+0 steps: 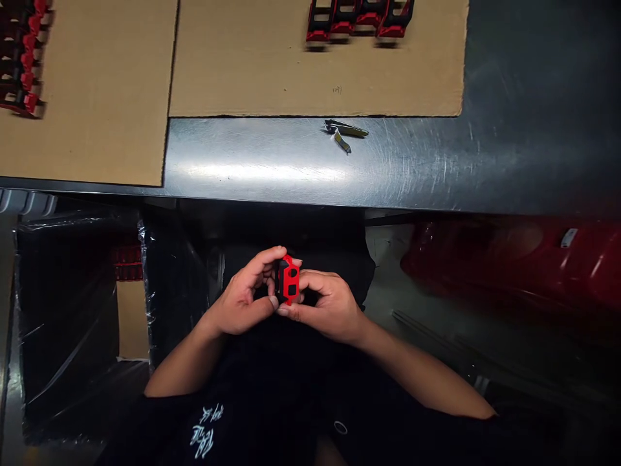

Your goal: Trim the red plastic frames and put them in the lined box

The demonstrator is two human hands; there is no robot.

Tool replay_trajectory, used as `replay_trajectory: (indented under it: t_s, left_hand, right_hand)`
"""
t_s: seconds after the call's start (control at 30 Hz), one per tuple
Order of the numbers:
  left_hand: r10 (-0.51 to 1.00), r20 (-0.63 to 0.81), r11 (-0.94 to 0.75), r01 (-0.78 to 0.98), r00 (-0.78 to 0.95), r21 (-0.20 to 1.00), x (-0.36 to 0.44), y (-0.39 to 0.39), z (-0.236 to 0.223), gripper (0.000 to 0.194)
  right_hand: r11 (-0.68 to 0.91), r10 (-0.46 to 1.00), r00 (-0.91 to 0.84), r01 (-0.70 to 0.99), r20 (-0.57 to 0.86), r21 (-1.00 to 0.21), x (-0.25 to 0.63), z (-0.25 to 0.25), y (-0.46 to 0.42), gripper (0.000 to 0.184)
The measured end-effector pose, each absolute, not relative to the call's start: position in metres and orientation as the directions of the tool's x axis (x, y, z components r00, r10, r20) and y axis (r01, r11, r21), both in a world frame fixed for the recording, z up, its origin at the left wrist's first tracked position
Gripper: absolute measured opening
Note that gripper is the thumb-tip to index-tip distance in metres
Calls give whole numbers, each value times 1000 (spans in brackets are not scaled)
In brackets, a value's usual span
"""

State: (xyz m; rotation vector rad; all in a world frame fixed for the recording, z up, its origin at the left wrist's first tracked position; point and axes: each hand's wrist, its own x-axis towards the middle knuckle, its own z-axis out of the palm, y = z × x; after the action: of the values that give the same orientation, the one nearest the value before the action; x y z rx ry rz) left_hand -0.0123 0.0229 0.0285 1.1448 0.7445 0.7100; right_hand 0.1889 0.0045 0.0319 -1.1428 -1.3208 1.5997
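Between my two hands, over my lap and short of the table edge, is a small red and black plastic part [290, 279] with a round hole and a squarish hole in its red face. My left hand [247, 291] grips its black side, thumb low and forefinger at the top. From the other side my right hand [330, 301] pinches the red side, thumb at the lower corner. The fingertips behind the part are hidden. On the metal table beyond lies a nail clipper [347, 129] with its lever swung out.
Cardboard sheets [233, 71] cover part of the metal table [272, 168]. Rows of similar red and black parts [361, 19] stand on them, at the back and far left. Below left is a plastic-lined box [82, 310] with more red parts. A red glossy object [509, 265] sits at right.
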Motion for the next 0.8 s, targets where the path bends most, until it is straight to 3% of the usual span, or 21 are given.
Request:
replay_trajectory:
  t_s: [0.33, 0.6, 0.8]
  left_hand:
    - [818, -138, 209, -65, 559, 976, -8, 23, 30, 71]
    - [802, -276, 364, -67, 529, 929, -6, 19, 25, 64]
    - [819, -272, 348, -61, 505, 935, -9, 19, 27, 68]
  right_hand:
    - [-132, 944, -300, 41, -138, -990, 191, 28, 0, 15]
    - [-157, 939, -297, 80, -174, -984, 190, 30, 0, 13]
    - [-252, 882, -432, -100, -186, -963, 194, 30, 3, 13]
